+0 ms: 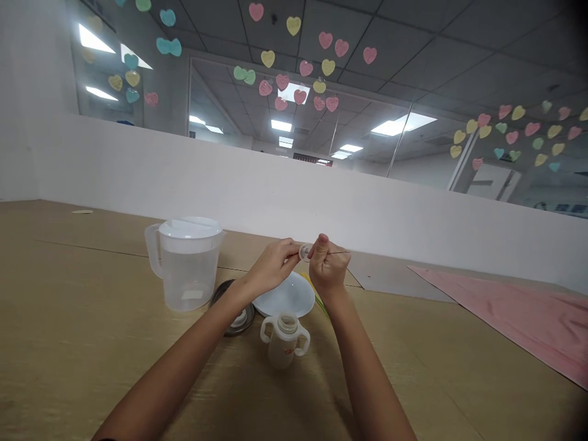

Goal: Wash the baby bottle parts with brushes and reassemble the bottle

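Two hands work close together at the middle of the view: your left hand (273, 267) pinches a small white disc (305, 252), and your right hand (329, 267) pinches a thin needle (339, 252) beside it. Just below them lies a white plate (285, 295); nearer you stands a two-handled baby cup (285, 340), and to your left a plastic pitcher (186, 264), all on the bench (68, 318).

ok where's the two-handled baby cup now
In the head view, the two-handled baby cup stands on the tan tabletop, just in front of the white plate and right of the dark round lid.

white plastic ring (305, 252), pink sheet (505, 324), pastel hearts (327, 67)
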Tool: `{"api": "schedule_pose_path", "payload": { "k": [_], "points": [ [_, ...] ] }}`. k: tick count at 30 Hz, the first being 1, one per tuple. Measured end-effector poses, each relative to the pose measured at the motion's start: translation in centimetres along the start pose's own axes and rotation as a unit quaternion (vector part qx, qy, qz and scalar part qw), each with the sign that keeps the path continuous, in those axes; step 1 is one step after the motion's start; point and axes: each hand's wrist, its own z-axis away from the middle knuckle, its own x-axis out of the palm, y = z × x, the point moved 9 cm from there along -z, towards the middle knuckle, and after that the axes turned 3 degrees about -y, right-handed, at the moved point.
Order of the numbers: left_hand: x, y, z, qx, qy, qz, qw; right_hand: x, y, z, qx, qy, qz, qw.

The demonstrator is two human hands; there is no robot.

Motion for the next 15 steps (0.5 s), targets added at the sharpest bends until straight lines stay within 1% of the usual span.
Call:
{"api": "schedule_pose_path", "payload": {
  "k": [3,5,7,8,9,11,13,15],
  "points": [
    [0.2,0.1,0.0,0.012,-0.006,0.003,1.0,0.9,0.4,0.1,0.001,-0.022,0.016,1.0],
    [0.2,0.0,0.0,0.017,-0.007,0.016,1.0,1.5,0.3,-0.1,0.012,-0.062,0.02,0.998],
    [0.2,-0.2,0.0,0.014,-0.015,0.045,0.999,1.5,-0.1,-0.6,0.033,-0.106,-0.002,0.994],
    [0.3,-0.4,0.0,0.009,-0.025,0.057,0.998,1.2,-0.4,-1.0,0.049,-0.119,-0.024,0.991],
    [0.3,-0.6,0.0,0.001,-0.035,0.063,0.997,0.6,-0.7,-1.3,0.063,-0.118,-0.051,0.99],
    [0.4,-1.0,0.0,-0.014,-0.051,0.059,0.997,-0.9,-1.3,-2.0,0.082,-0.1,-0.088,0.988],
    [0.3,-1.2,0.0,-0.021,-0.052,0.045,0.997,-1.8,-1.8,-2.4,0.082,-0.103,-0.098,0.986],
    [0.4,-1.2,0.0,-0.027,-0.055,0.041,0.997,-2.0,-1.9,-2.4,0.074,-0.108,-0.1,0.986]
  ]
}}
